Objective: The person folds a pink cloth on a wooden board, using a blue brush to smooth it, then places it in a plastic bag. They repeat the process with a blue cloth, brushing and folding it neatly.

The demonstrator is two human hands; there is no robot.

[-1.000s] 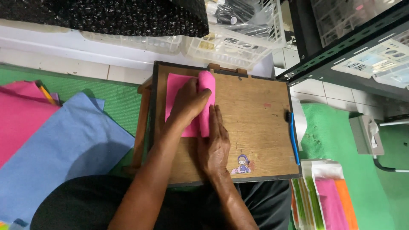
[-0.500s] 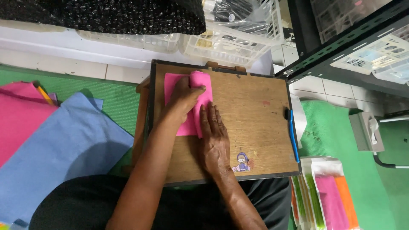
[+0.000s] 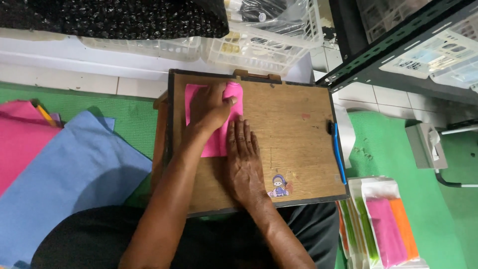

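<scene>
Left hand (image 3: pixel 211 107) flat on the pink felt sheet (image 3: pixel 219 142), fingers spread and curled over the rolled far edge at the top, thumb out to the right against the roll. Pressing, not pinching; nothing enclosed in the palm. Right hand (image 3: pixel 244 162) flat too, fingers straight and together, tips pointing away, resting on the lower right edge of the same pink sheet, heel of palm on bare wood. Hands just beside each other, left further from the body, right nearer.

Pink sheet lying on the upper left part of the wooden board (image 3: pixel 294 144), far end rolled or folded up, rest flat. Board resting across the lap, dark frame around it. Small cartoon sticker (image 3: pixel 280 186) near the lower edge, just right of the right wrist. Blue pen (image 3: pixel 339 154) along the right rim.

Left of the board: blue felt sheet (image 3: pixel 64 174) overlapping a pink one (image 3: pixel 20 144) on the green mat (image 3: pixel 393 164). Lower right: clear packets of coloured felt (image 3: pixel 386 224). White plastic basket (image 3: pixel 264 42) beyond the board's far edge.
</scene>
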